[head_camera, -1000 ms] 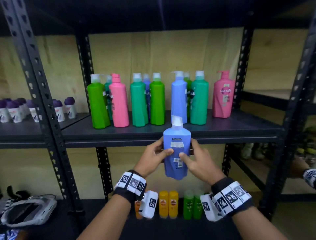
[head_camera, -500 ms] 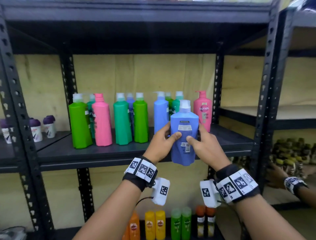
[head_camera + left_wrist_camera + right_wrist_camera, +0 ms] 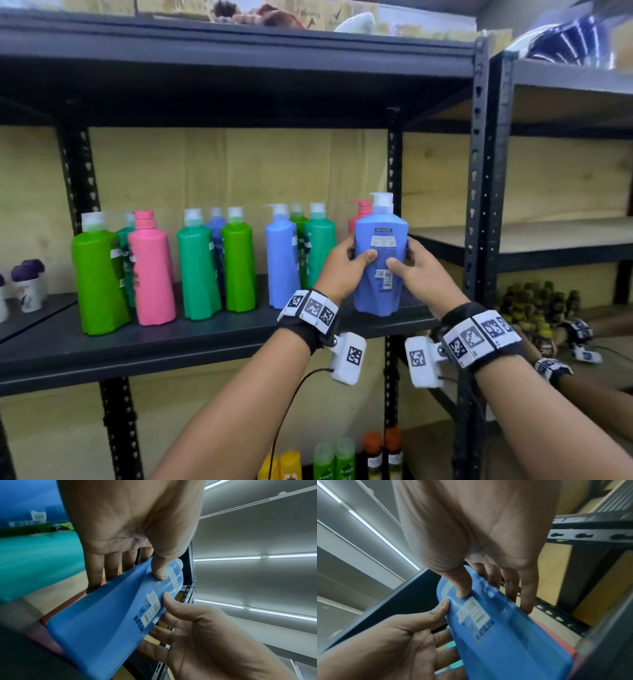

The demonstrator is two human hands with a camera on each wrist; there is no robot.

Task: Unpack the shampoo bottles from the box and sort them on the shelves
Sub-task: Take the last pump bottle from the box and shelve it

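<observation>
A periwinkle-blue plastic pump bottle wears a white cap and a white barcode label. Beside it along the matt black metal shelf stand a sky-blue bottle, teal-green bottles, leaf-green bottles and a bubblegum-pink bottle. The backing board is pale yellow. Both black wristbands carry black-and-white square-code tiles.

The head camera looks forward at the shelf from close range; each wrist camera peers up along its palm, very near. All three share the blue bottle.
</observation>
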